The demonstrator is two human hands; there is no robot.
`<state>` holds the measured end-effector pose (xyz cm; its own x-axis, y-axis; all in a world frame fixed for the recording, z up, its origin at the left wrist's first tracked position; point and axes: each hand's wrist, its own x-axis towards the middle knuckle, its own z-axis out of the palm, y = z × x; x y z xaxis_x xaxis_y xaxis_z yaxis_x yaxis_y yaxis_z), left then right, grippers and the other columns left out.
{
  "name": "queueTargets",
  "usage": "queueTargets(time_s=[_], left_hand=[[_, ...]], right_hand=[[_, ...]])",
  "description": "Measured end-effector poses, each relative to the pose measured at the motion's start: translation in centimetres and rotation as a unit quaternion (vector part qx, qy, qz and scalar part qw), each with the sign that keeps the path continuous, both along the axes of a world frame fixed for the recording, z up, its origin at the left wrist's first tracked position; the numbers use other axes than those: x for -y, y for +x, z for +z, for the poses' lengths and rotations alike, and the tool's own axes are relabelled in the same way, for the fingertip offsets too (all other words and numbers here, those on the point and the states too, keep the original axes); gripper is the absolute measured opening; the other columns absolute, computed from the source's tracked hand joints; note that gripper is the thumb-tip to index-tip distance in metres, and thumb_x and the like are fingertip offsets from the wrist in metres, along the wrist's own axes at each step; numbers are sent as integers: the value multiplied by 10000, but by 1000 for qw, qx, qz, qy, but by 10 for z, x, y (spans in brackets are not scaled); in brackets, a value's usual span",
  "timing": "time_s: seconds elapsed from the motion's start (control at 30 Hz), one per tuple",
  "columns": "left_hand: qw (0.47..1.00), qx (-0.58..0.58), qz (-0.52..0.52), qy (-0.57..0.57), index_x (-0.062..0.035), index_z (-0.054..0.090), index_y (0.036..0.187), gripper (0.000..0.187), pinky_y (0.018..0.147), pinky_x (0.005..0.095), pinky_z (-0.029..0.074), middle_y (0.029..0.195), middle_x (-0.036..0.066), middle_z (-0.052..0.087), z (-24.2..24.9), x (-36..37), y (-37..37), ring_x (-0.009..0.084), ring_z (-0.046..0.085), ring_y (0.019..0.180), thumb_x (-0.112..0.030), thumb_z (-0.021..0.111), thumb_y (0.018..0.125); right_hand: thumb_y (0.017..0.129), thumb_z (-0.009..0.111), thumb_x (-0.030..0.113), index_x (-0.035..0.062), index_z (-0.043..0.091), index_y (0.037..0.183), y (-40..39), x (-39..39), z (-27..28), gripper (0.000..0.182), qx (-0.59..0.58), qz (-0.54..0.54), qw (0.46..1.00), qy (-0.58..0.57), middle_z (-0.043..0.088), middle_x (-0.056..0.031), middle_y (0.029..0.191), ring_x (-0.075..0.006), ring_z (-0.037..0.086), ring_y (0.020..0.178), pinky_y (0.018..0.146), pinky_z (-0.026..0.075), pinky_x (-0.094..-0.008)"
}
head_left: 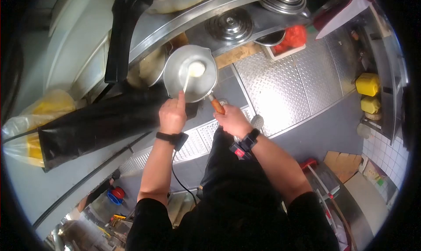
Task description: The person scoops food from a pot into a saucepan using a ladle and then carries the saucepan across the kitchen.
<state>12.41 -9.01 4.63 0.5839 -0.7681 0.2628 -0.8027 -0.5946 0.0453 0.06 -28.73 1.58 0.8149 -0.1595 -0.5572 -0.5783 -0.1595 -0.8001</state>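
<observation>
The left hand (172, 115) grasps a spoon (187, 79) reaching into the pan (177, 69) at 12 o'clock, while the right hand (232, 121) grips the pan's handle (217, 105).

No text, label, brand, number or sign can be read anywhere. The yellow containers (367, 84), well off from the right fingers, show no legible marking, and the red tab on the right wristband (239, 153) carries a pale mark too small to make out. The papers (378, 176) far below the right fingers are blurred.
</observation>
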Motion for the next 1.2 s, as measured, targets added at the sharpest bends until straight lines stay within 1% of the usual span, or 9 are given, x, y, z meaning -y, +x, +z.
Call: queueTargets(time_s=[0.2,0.4,0.47,0.5,0.57,0.67,0.77,0.97,1.2], left_hand=[[999,19,-16,-22,31,643,1148,462,562,377,497,659,86,540,8,7,15,261,567,587,51,628,687],[999,21,-31,-35,28,638,1165,503,544,385,479,655,87,528,8,4,14,255,551,575,59,623,664],[999,26,-23,-36,25,636,1180,525,538,385,473,646,84,511,17,1,7,256,537,567,60,622,656],[999,31,-13,-35,22,633,1196,548,533,384,468,638,81,494,22,-3,0,257,524,559,61,620,649],[999,35,-14,-35,19,624,1219,579,526,384,464,632,79,480,30,-10,-14,259,515,557,62,620,642],[999,42,-20,-21,22,596,1273,634,543,388,465,648,74,469,22,-18,-30,259,519,589,44,624,639],[994,-5,-102,36,38,597,1256,580,593,392,473,681,66,465,17,-11,-46,237,526,639,-4,615,678],[995,7,-101,-26,16,628,1231,585,523,375,443,635,54,441,23,2,-40,234,492,566,90,628,651],[996,-9,-70,-50,29,589,1268,607,507,386,433,617,55,436,40,11,-39,236,482,550,84,624,665]], right_hand=[[886,651,332,-54,622,917,-5,2,3,389,-6,25,1000,-9,661,-281,856,-440,655,862,771,522,-471],[882,661,310,-49,615,907,-4,4,17,363,-22,-5,999,24,653,-264,779,-398,669,724,681,536,-431],[905,649,274,-32,605,894,-6,2,19,309,-58,-40,994,86,636,-174,678,-270,639,553,540,512,-375],[905,649,274,-32,605,894,-6,2,23,309,-60,-40,994,85,636,-174,678,-270,639,553,540,512,-375],[927,636,244,-16,587,889,0,6,31,267,-86,-111,971,195,587,-72,637,-146,563,474,436,452,-311],[938,629,227,-4,573,890,3,10,32,243,-77,-120,967,209,545,-23,635,-104,511,456,396,407,-272],[959,607,228,19,569,911,8,11,41,218,-80,-116,967,214,552,-18,668,-88,510,500,425,407,-250],[959,605,224,34,562,879,8,9,43,211,-96,-163,955,230,527,-2,660,-80,478,495,424,395,-245],[953,605,217,39,540,843,8,4,37,219,-94,-166,952,238,523,-4,650,-83,477,492,421,391,-247]])
